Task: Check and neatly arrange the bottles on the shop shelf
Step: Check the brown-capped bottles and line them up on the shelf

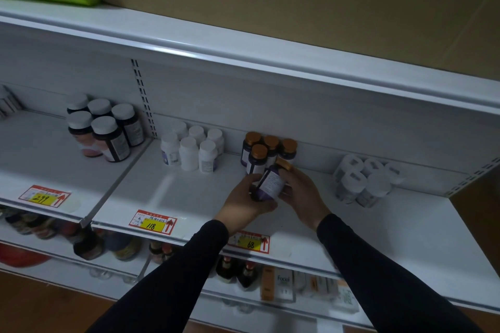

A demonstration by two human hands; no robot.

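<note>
Both hands hold 1 bottle (269, 182) just in front of the cluster (266, 149) of 4 gold-capped bottles. The left hand (247, 203) curls its fingers under and around the base end; the right hand (299, 189) wraps the side and cap end. The bottle is tilted, its long axis running from the base, low and toward the person, up to the gold cap, which points at the cluster and nearly touches it. The label faces up, so this looks like the checking step.

To rejoin the cluster, the bottle must be stood upright, cap up, and set on the shelf (205, 197) in the bare spot on the cluster's front right. The right hand is nearer that spot. The "68" tag (250, 243) sits on the shelf edge directly below.
</note>
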